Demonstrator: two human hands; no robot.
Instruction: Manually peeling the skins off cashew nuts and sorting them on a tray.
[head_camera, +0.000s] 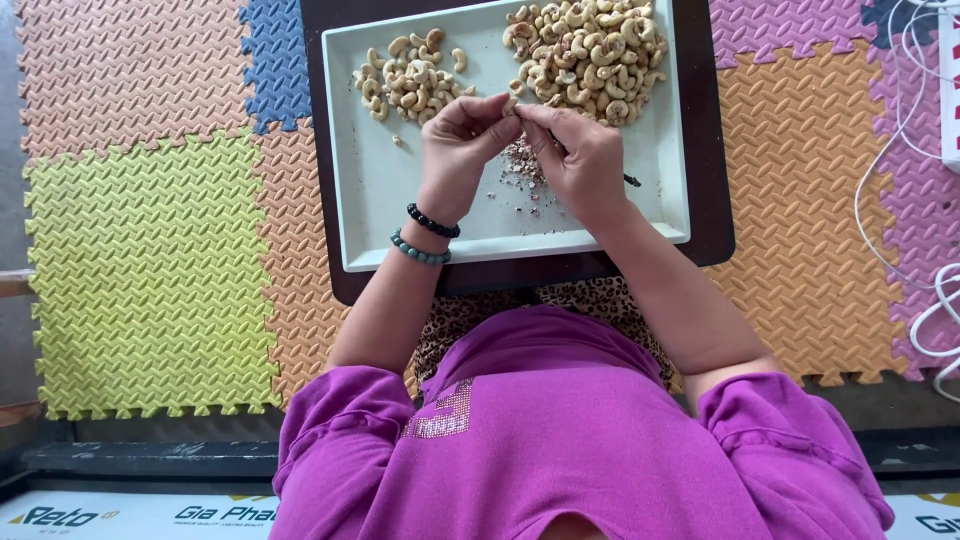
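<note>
Centrally over the pale tray (365, 190), the left hand (455, 145) and right hand (585, 160) pinch together on one cashew nut (511, 102), above scattered husk bits (520, 165), between the small cashew pile (410, 80) and the large pile (590, 55) crowding the far-right rim, bare tray lying nearer.

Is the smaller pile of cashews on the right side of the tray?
No, the smaller pile lies on the tray's left side; the larger pile fills the right corner.

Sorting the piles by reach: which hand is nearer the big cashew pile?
Right. The right hand sits just below the big cashew pile; the left hand lies further left, under the small pile.
</note>
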